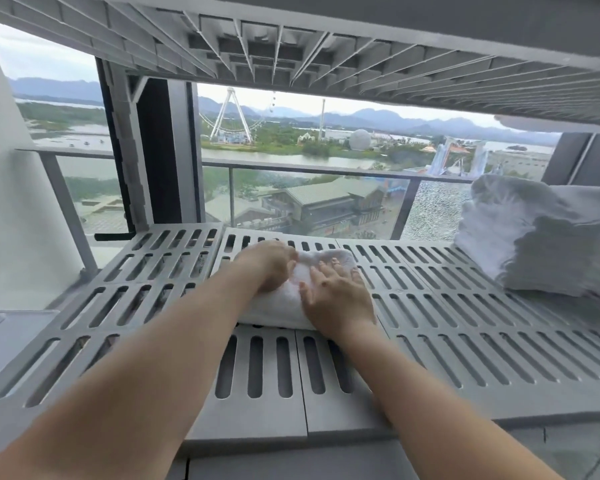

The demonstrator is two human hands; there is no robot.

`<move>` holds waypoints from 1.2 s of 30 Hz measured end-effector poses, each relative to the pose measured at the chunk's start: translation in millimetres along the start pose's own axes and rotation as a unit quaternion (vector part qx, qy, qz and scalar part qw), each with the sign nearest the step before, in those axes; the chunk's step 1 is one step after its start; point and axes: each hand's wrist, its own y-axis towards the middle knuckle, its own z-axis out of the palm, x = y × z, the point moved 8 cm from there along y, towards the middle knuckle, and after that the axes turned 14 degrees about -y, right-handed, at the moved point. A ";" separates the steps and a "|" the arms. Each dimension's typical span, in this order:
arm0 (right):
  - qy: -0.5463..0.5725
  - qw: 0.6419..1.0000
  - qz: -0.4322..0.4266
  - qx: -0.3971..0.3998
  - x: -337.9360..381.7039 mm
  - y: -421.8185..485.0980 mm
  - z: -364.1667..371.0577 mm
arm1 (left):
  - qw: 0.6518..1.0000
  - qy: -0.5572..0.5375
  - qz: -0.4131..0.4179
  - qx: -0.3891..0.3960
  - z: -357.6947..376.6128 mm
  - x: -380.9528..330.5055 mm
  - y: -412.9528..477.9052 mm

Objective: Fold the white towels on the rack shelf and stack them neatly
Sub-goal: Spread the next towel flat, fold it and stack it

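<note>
While left hand [268,265] grips folded towel [278,309] | right hand [336,296] presses flat, fingers spread

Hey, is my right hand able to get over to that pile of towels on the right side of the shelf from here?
Probably yes. The right hand lies flat on the folded towel, and only bare slatted shelf lies between it and the towel pile.
</note>
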 end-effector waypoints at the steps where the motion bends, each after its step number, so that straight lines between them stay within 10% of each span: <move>1: -0.002 0.999 0.001 -0.039 -0.2 -4.5 -4.0 | 1.000 -0.014 -0.011 0.016 5.4 7.1 0.1; 8: -0.020 0.994 -0.038 -0.096 -13.6 -8.4 -6.3 | 0.994 0.051 -0.098 0.021 16.6 27.9 -0.6; 12: -0.002 0.995 0.101 -0.027 -59.6 -6.3 3.6 | 0.976 0.138 -0.166 0.028 16.7 3.2 -21.1; 17: 0.129 0.949 0.289 0.006 -121.2 -25.0 -2.8 | 0.978 0.195 -0.060 0.032 19.0 -44.5 -37.8; 28: 0.182 0.932 0.238 0.204 -130.2 -77.7 -0.6 | 0.986 -0.095 -0.086 0.111 47.1 -93.0 -72.8; 36: 0.395 0.913 0.101 -0.008 -157.5 -125.2 -47.8 | 0.951 -0.304 -0.054 -0.017 57.1 -143.4 -111.5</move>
